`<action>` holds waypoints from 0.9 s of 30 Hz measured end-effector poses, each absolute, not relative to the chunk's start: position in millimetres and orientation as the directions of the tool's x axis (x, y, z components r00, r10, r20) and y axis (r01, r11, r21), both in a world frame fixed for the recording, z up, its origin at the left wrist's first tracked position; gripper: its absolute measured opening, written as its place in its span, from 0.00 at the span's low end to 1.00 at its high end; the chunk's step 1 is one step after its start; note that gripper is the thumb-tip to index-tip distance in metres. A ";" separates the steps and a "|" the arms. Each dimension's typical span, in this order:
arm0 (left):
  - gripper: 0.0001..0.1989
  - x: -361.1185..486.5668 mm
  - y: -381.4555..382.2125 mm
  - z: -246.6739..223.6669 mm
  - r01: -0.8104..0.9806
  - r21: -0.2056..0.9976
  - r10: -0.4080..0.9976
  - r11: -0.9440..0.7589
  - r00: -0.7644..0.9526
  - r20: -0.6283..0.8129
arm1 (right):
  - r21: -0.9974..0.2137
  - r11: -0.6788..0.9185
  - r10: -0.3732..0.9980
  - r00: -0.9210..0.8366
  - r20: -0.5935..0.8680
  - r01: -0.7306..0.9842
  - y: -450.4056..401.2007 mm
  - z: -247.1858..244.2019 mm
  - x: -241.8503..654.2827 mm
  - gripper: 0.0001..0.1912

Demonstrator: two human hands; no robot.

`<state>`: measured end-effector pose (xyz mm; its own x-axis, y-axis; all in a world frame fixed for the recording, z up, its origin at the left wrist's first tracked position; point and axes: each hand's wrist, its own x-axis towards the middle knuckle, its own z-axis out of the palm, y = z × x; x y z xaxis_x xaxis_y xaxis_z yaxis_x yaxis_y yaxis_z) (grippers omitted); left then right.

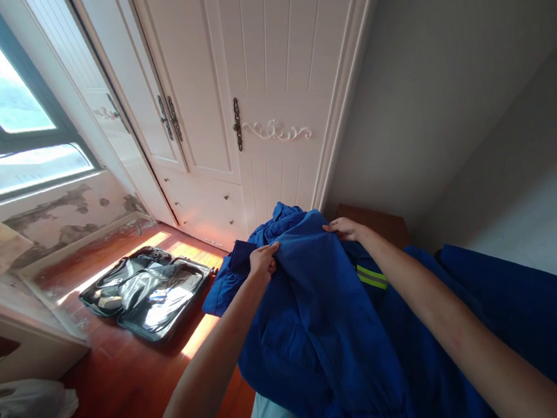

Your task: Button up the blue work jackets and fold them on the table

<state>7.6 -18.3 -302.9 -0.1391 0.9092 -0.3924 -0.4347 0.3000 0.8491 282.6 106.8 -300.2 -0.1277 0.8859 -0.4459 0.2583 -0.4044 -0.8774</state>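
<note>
A blue work garment [317,285] spreads out in front of me, crumpled toward its far end, with a yellow-green reflective strip [371,277] showing on its right side. My left hand [264,259] pinches the cloth near its upper left part. Across from it, my right hand [345,228] grips the same cloth between thumb and fingers. Between the two hands the fabric is drawn fairly smooth. Whether it is a jacket or a coverall I cannot tell.
An open suitcase [151,287] with items inside lies on the reddish wood floor [113,395]. A white wardrobe [193,78] stands ahead. At the lower left is a plastic bag [30,412]. Behind the garment sits a brown box [375,221]; dark blue fabric [536,314] extends rightward.
</note>
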 end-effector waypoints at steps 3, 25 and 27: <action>0.18 9.7 -21.5 -305.2 -0.389 0.878 0.911 0.278 -0.184 -0.370 | -0.902 -0.381 0.908 -0.102 -0.406 0.202 103.0 -301.8 284.3 0.14; 0.18 38.3 -72.3 -325.3 -0.006 0.987 0.973 0.159 -0.169 -0.158 | -0.842 -0.423 0.785 -0.329 -0.525 0.335 -117.1 -306.0 314.0 0.27; 0.18 34.5 -75.7 -324.1 -0.025 0.984 0.971 0.176 -0.162 -0.178 | -0.887 -0.387 0.825 -0.335 -0.455 0.252 -137.2 -304.3 313.2 0.24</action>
<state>34.5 -75.7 -324.1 -0.1620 0.9707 -0.1778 -0.0248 0.1761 0.9841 313.2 -137.2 -304.3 -0.3345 0.8251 -0.4553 0.2516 -0.3874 -0.8869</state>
